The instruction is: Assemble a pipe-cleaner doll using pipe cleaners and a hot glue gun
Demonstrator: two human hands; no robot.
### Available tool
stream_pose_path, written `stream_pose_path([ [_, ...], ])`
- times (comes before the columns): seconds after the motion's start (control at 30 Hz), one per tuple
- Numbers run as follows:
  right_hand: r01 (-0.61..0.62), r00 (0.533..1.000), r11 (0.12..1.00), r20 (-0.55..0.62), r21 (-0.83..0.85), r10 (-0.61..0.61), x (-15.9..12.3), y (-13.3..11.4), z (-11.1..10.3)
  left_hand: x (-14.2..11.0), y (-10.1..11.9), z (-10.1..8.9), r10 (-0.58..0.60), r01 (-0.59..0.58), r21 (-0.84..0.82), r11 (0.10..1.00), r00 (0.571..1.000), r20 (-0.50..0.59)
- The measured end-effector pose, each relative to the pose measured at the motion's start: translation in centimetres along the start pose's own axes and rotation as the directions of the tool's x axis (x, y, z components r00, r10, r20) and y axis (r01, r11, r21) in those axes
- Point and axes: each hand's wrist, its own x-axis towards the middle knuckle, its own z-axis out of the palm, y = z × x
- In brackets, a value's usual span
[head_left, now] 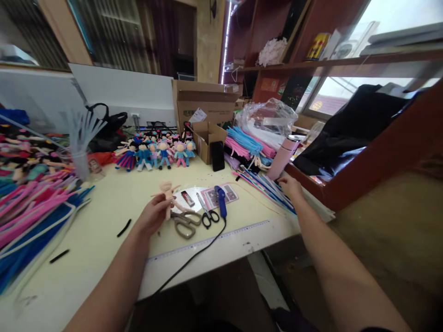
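Observation:
My left hand [157,213] is closed around a beige doll figure [166,190] with arms and legs, held just above the table. On the right, my right hand [290,186] reaches to a bundle of pipe cleaners [263,186] in white, blue and other colours, beside a pink bottle [284,157]. Its fingers are bent towards the stems; whether one is between them I cannot make out. Near my left hand lie large grey-brown scissors [185,226], smaller black-handled scissors [209,216], a lighter [188,198] and a blue corded tool [221,203].
Several finished dolls [162,154] stand along the back. Pink and blue pipe cleaners [38,207] pile up at the left. A phone [217,156] leans on a small carton [204,140]. A ruler [207,240] lies along the front edge, crossed by a black cord [194,258].

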Motion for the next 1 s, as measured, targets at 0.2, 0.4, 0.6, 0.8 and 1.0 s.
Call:
stream_pose_path([
  [0.2, 0.028, 0.984, 0.993, 0.177, -0.116, -0.007, -0.4, -1.3, 1.6, 0.1, 0.0, -0.1, -0.024, 0.024, -0.003, 1.0, 0.999, -0.031],
  [0.4, 0.061, 0.982, 0.977, 0.186, -0.203, -0.023, -2.0, -3.0, 2.3, 0.3, -0.3, -0.5, -0.041, 0.041, 0.0, 0.999, 0.999, -0.02],
  [0.6, 0.03, 0.991, 0.991, 0.136, -0.13, -0.012, -1.7, -3.2, 2.7, 0.5, -0.4, -0.5, -0.045, 0.045, -0.015, 0.999, 0.998, -0.05],
  [0.8, -0.068, 0.995, 0.993, 0.079, 0.095, 0.06, 0.9, -2.1, 2.6, 0.4, -0.3, -0.5, -0.053, 0.053, -0.004, 0.999, 0.998, -0.044],
  [1.0, -0.077, 0.997, 0.921, 0.026, 0.382, 0.073, 2.8, -2.1, 2.6, 0.2, -0.3, -0.3, -0.048, 0.048, 0.005, 0.999, 0.998, -0.03],
])
